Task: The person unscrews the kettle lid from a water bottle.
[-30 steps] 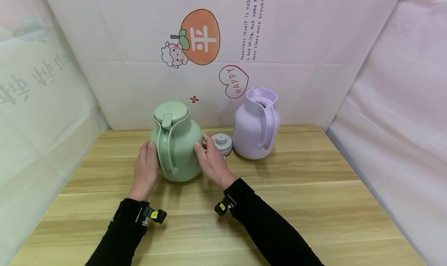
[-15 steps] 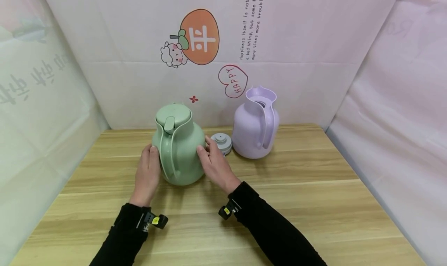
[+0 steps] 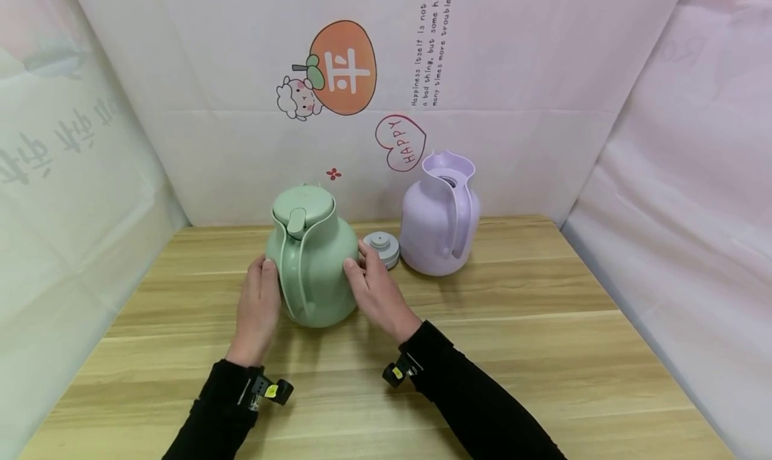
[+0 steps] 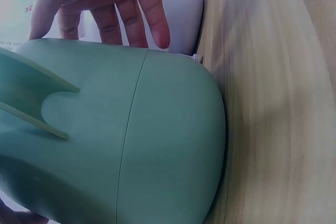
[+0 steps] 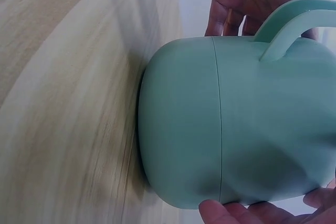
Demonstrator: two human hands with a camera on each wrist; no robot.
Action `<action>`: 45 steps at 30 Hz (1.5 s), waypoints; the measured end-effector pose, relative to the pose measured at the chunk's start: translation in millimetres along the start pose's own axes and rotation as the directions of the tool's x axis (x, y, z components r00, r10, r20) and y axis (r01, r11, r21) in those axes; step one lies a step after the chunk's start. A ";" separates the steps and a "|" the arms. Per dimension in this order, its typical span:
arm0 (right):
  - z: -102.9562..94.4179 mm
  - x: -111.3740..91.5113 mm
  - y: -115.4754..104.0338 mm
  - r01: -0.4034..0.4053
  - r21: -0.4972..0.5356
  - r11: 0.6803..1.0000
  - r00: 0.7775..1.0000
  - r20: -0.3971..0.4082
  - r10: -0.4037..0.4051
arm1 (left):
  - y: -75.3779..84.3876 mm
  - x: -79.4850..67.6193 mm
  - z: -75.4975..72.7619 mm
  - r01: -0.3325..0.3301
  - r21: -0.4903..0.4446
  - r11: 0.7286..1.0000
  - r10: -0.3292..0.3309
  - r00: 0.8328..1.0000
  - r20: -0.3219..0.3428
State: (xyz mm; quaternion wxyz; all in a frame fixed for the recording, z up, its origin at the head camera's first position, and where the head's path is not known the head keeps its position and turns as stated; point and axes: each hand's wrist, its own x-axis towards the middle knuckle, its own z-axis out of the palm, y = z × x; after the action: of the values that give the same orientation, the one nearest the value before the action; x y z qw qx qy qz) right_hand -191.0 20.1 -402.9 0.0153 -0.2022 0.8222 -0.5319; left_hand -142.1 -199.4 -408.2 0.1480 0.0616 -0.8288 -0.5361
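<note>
A green thermos jug (image 3: 322, 272) stands upright on the table between both hands, its lid in place and its handle toward me. My left hand (image 3: 258, 309) presses its left side, the thumb on the near face. My right hand (image 3: 382, 299) presses the right side the same way. In the left wrist view the right hand's fingers (image 4: 131, 19) reach straight along the jug's far side. Fingertips (image 5: 215, 211) of the right hand touch the body in the right wrist view. The left hand's fingers are partly hidden behind the jug.
A purple thermos jug (image 3: 439, 225) with an uncovered mouth stands at the back right. Between the jugs lies a round grey stopper (image 3: 381, 247). Printed white cloth (image 3: 500, 111) hangs behind the wooden table (image 3: 512, 353).
The green jug has slid a little toward me and to the right, with both hands moving along with it. The purple jug and the stopper stay where they were.
</note>
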 end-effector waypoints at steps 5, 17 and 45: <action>-1.8 -4.8 -0.1 0.000 -0.016 1.000 1.000 0.002 0.000 | 0.8 -2.5 1.8 -0.019 0.007 1.000 0.019 1.000 -0.010; -5.4 -12.2 3.5 0.045 -0.014 0.999 0.999 -0.008 -0.046 | 1.5 -8.0 6.6 -0.055 0.018 0.998 0.055 0.998 -0.022; -9.0 -22.7 7.2 0.039 -0.032 0.999 0.999 -0.021 -0.040 | 5.7 -18.7 13.1 -0.065 0.046 0.997 0.068 0.996 -0.053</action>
State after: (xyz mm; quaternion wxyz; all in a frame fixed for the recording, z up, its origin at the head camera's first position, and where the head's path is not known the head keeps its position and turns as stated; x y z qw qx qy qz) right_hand -174.6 38.4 -409.7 -0.0074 -0.2126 0.8265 -0.5213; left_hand -128.1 -180.7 -411.4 0.1870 0.0519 -0.8377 -0.5104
